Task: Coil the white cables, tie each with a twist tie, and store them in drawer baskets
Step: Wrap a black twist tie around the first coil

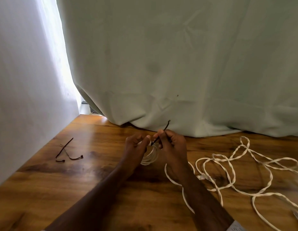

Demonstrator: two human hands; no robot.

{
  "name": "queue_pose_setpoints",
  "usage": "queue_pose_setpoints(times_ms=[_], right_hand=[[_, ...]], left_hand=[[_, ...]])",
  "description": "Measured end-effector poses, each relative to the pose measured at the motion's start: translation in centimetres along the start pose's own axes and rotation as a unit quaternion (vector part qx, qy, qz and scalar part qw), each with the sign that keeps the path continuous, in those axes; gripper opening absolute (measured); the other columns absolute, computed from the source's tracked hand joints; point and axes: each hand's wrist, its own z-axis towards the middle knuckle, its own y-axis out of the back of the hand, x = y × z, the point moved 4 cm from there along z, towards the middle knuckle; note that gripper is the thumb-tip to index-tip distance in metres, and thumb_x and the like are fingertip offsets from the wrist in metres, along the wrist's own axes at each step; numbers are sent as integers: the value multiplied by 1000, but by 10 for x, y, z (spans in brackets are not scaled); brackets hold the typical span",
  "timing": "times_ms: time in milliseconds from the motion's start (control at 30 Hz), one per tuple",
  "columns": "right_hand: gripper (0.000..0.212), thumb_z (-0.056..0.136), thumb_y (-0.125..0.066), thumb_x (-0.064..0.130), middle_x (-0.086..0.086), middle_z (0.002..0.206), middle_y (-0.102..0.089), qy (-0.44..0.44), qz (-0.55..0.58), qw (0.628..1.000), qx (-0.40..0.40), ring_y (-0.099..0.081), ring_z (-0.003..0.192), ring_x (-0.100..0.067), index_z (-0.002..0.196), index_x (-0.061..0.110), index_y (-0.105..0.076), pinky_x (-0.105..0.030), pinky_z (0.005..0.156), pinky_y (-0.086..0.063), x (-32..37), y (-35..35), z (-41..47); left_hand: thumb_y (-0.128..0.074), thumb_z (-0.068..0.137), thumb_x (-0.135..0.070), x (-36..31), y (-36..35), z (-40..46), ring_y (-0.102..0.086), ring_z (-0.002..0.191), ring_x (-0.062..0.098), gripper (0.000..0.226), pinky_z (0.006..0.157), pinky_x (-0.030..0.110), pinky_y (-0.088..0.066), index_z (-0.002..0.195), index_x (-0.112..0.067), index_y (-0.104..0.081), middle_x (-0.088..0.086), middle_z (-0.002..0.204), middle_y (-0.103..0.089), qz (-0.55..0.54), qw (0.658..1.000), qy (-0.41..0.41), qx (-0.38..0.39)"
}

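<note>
A small coil of white cable (150, 158) is held above the wooden table (95, 172) near its middle. My left hand (136, 147) grips the coil's top from the left. My right hand (171, 144) pinches a dark tie (165, 126) that runs down to the coil, its free end sticking up past my fingers. A long loose white cable (228, 174) sprawls in loops over the right half of the table, partly under my right forearm, with a clear plug (202, 177) on it.
Two spare dark ties (68, 152) lie crossed on the left of the table. A pale green curtain (178, 64) hangs down onto the table's far edge. A white wall (28, 80) borders the left side.
</note>
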Motion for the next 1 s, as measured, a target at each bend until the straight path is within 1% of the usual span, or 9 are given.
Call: queue_pose_setpoints(times_ms=[167, 333, 433, 467, 567, 667, 800, 933, 1000], right_hand=[[32, 102, -56, 22, 9, 55, -60, -57, 10, 998, -1, -52, 51, -2, 73, 17, -69, -19, 53, -41, 1, 4, 4], [34, 101, -58, 23, 8, 51, -60, -106, 23, 994, -14, -50, 46, -1, 70, 16, -70, -17, 50, -40, -3, 10, 10], [32, 101, -59, 22, 3, 54, -61, -134, 63, 989, -28, -51, 48, -5, 74, 11, -72, -20, 50, -43, -8, 13, 9], [31, 101, -59, 22, 1, 56, -62, -144, 79, 986, -35, -52, 50, -7, 76, 10, -73, -21, 51, -43, -10, 14, 8], [29, 100, -61, 24, -7, 63, -64, -154, 106, 981, -45, -54, 56, -14, 79, 10, -75, -23, 54, -46, -13, 13, 7], [30, 101, -59, 25, -10, 64, -64, -128, 96, 986, -35, -55, 59, -19, 81, 11, -76, -26, 54, -47, -10, 12, 8], [33, 103, -55, 25, -6, 62, -62, -89, 55, 994, -19, -57, 56, -12, 78, 15, -73, -22, 53, -47, -3, 9, 8], [36, 104, -52, 28, -7, 68, -69, -108, 43, 993, -15, -61, 60, -12, 77, 17, -72, -23, 54, -47, -4, 7, 9], [36, 104, -52, 28, -15, 69, -68, -118, 58, 991, -15, -59, 59, -14, 77, 15, -72, -23, 53, -46, -6, 9, 9]], left_hand=[[-55, 100, -11, -7, -4, -3, -48, 51, 10, 23, 48, 21, -38, 84, 1, -66, -3, 60, -54, 36, 994, -28, 104], [-56, 100, -10, -7, -9, -5, -49, 49, 7, 25, 47, 25, -38, 77, -18, -63, -5, 58, -55, 43, 991, -26, 126], [-55, 101, -10, -8, -14, -11, -56, 59, 2, 14, 49, 20, -41, 106, -19, -62, -6, 82, -64, 20, 991, -18, 132], [-55, 101, -8, -8, -15, -11, -57, 62, 1, 20, 50, 18, -42, 116, -18, -60, -7, 90, -66, 7, 992, -11, 129], [-56, 99, -4, -10, -15, -11, -58, 62, 3, 23, 54, 16, -44, 115, -16, -66, -11, 81, -68, 10, 991, -29, 133], [-64, 95, -9, -5, -12, -7, -69, 80, 11, 21, 67, 26, -54, 113, -16, -72, -7, 92, -72, 69, 989, -58, 116], [-71, 85, -29, 0, -4, 4, -61, 112, 16, 22, 89, 37, -56, 106, -27, -76, 3, 116, -63, 162, 973, -154, 50], [-71, 84, -6, -1, -6, 2, -70, 78, 19, 21, 62, 46, -59, 105, -10, -73, 4, 97, -69, 131, 978, -143, 73], [-73, 85, -1, -2, -8, 1, -71, 73, 19, 23, 58, 43, -59, 105, -12, -73, 2, 96, -71, 117, 982, -129, 76]])
